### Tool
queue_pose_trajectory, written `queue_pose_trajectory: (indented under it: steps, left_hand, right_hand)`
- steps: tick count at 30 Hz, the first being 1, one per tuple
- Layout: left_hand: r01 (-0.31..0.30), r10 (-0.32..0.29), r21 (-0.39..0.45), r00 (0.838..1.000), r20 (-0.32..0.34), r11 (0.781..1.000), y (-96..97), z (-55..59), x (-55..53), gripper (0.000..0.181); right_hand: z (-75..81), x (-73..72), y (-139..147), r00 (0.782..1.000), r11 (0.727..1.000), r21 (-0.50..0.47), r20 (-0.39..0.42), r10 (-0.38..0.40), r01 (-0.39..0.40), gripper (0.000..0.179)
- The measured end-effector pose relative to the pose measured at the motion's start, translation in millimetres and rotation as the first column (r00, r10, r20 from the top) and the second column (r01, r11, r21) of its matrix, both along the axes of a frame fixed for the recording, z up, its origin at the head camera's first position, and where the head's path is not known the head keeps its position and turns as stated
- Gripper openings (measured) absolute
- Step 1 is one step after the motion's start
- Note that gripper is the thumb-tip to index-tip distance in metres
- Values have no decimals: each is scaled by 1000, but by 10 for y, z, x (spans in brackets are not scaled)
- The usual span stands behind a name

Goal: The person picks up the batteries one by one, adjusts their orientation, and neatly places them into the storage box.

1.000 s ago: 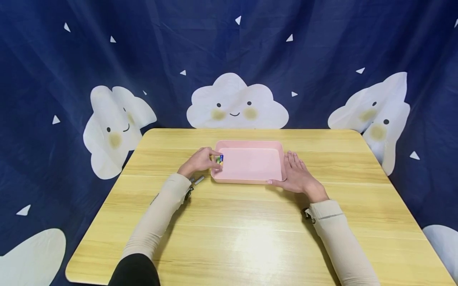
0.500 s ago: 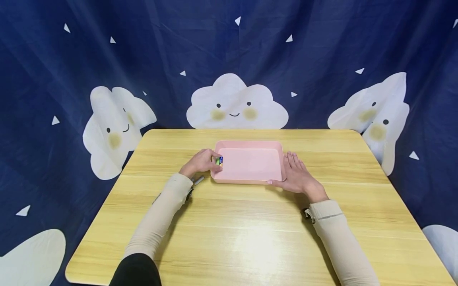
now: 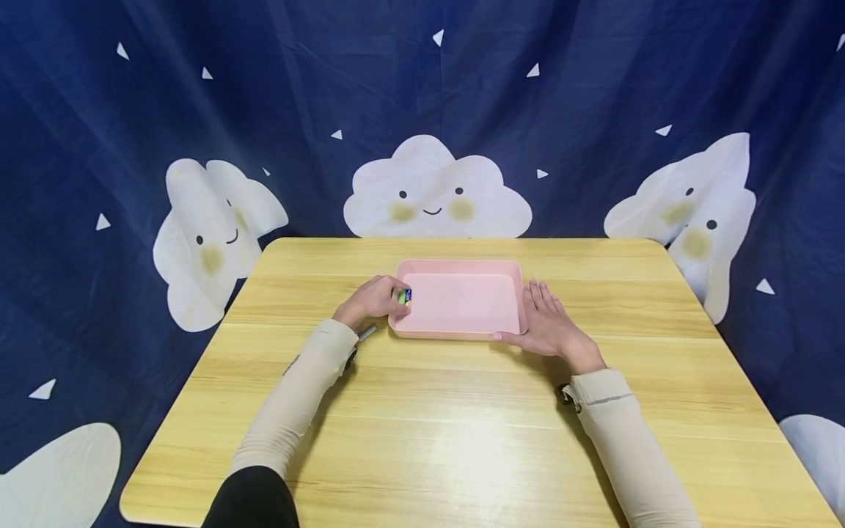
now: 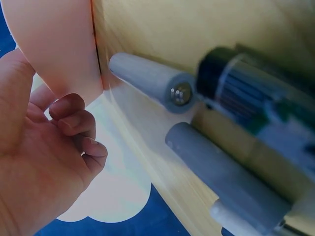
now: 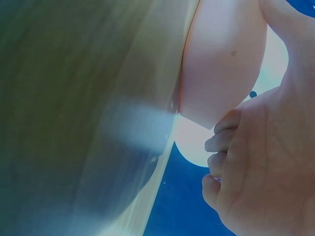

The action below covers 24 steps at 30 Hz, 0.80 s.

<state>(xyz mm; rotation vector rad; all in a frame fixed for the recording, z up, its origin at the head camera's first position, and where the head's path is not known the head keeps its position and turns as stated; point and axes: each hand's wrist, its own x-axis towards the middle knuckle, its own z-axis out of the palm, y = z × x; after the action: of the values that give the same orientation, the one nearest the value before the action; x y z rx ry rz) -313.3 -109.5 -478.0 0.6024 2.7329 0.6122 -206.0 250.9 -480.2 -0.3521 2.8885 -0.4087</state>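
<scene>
A shallow pink tray point(image 3: 462, 302) rests on the table, its long side facing me. My left hand point(image 3: 370, 298) reaches over the tray's left wall and pinches a small blue, green and yellow battery point(image 3: 408, 298) between thumb and fingers, just inside that end. Its lower part is covered by the fingers. My right hand point(image 3: 553, 324) lies along the tray's right end, fingers straight and thumb at the near right corner. In the left wrist view, a grey battery point(image 4: 147, 79), a darker grey battery point(image 4: 221, 174) and a black battery with a printed label point(image 4: 263, 96) lie beside the tray.
The wooden table point(image 3: 436, 411) has rounded far corners. Behind it hangs a dark blue curtain point(image 3: 310, 81) printed with clouds. Under my left wrist a grey battery point(image 3: 367, 334) partly shows, close to the tray's near left corner.
My left hand has shifted slightly right and down at the tray's left end, and the pinched battery sits a little lower. My right hand and the tray have stayed put.
</scene>
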Motion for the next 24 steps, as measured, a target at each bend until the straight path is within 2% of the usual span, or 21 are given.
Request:
queue_pose_trajectory:
  steps: [18,20,24]
  left_hand:
    - [12,-11,-23,1000,18,1000,-7,-27,-14,63]
    - [7,-7,0,1000,28,1000,-13,-21,-7,66]
    - [5,-8,96,999,35,995,-51,3,-6,65]
  right_hand:
    - [-4,-3,1,1000,1000,-8,0,-2,2,127]
    - [-5,-4,4,1000,1000,-10,1,-3,3,127]
    - [0,-2,7,1000,1000,-14,4,-3,4,127]
